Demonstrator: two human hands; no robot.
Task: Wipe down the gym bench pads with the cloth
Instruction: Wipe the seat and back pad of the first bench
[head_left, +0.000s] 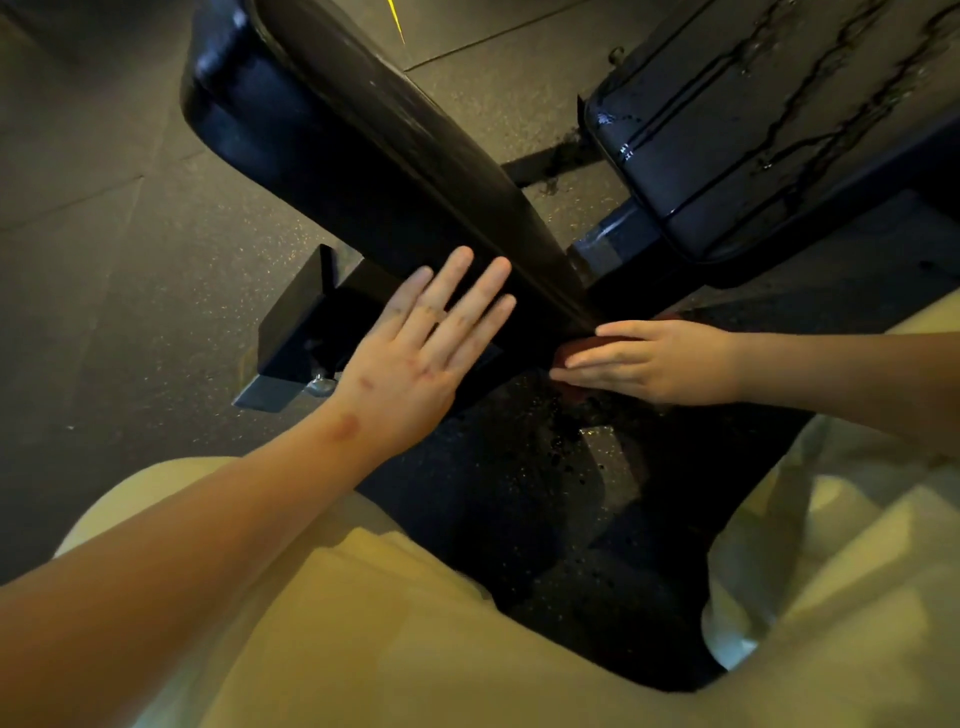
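Head camera looks down on a long black pad (415, 130) of the gym bench, which runs from the top left towards me and ends between my two hands.

My left hand (410, 364) is open. Its fingers are straight and a little spread, and they lie flat against the left side of this pad, close to its near end. It holds nothing.

My right hand (649, 361) comes from the right side of the pad and reaches its near end. The fingers are stretched out, not curled, and they lie over a reddish-brown cloth (584, 347). The cloth is pressed against the near corner of the pad, at its lower edge. Only small parts of it show, between my fingers and under them, so I cannot tell how it is folded.

To the right of the long pad, a little apart from it, there is a second black pad (779, 130). It is wet, with lines of water running across its surface.

Under the near end of the long pad, to its left, a black metal bracket (293, 332) of the frame stands on the floor, with a bolt (322, 385) at its base.

The floor (104, 234) is dark speckled rubber. Just below the near end of the pad it looks wet, with dark drops.

Nearer to me than the pad, my legs in light beige trousers (363, 623) fill the bottom.
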